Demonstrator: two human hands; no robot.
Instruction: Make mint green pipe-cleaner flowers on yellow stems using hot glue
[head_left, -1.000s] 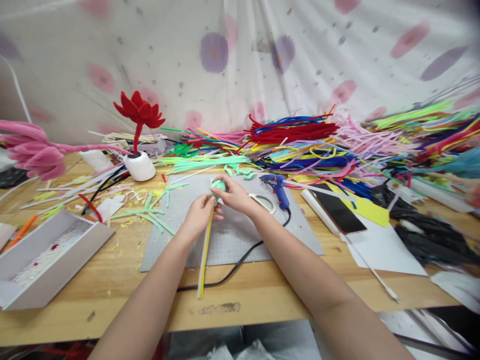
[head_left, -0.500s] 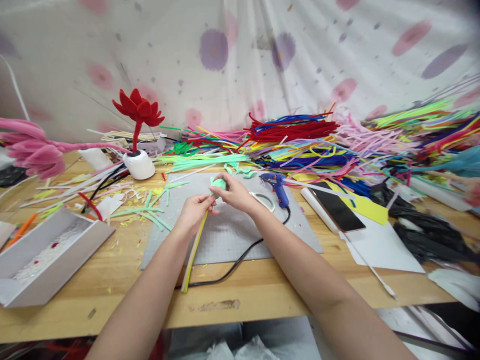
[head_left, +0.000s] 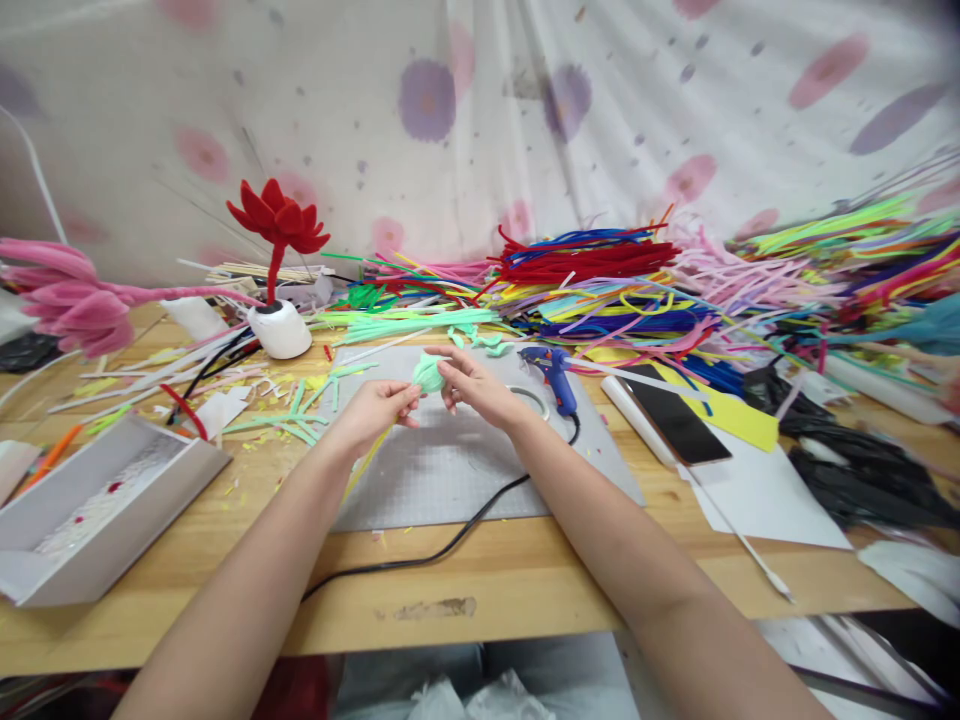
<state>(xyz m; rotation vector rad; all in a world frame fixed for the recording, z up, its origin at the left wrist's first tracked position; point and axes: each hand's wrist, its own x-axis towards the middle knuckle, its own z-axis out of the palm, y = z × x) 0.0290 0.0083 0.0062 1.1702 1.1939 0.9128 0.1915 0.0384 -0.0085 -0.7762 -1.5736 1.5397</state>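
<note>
A mint-green pipe-cleaner flower [head_left: 428, 373] is held above the grey cutting mat [head_left: 457, 485], its bud tilted up and to the right. My left hand [head_left: 384, 407] pinches it at the base, where a yellow stem [head_left: 365, 463] runs down toward me, partly behind the wrist. From the right, my right hand [head_left: 477, 386] has its thumb and fingers closed on the petals. Loose mint-green petals [head_left: 491, 346] lie just beyond the hands. A blue glue gun [head_left: 555, 378] rests on the mat to the right, near a partly covered ring [head_left: 534, 400].
Left stand a red flower in a white pot [head_left: 279, 330] and a grey box [head_left: 112, 520]. Colourful pipe cleaners [head_left: 592, 265] pile along the back. To the right lie a phone [head_left: 679, 415] and black plastic bags [head_left: 862, 465]. A black cord [head_left: 450, 550] crosses the front.
My left hand has shifted slightly left and turned, so the flower tilts and its stem swings left behind my wrist. My right hand has moved a little right, showing more of the petals.
</note>
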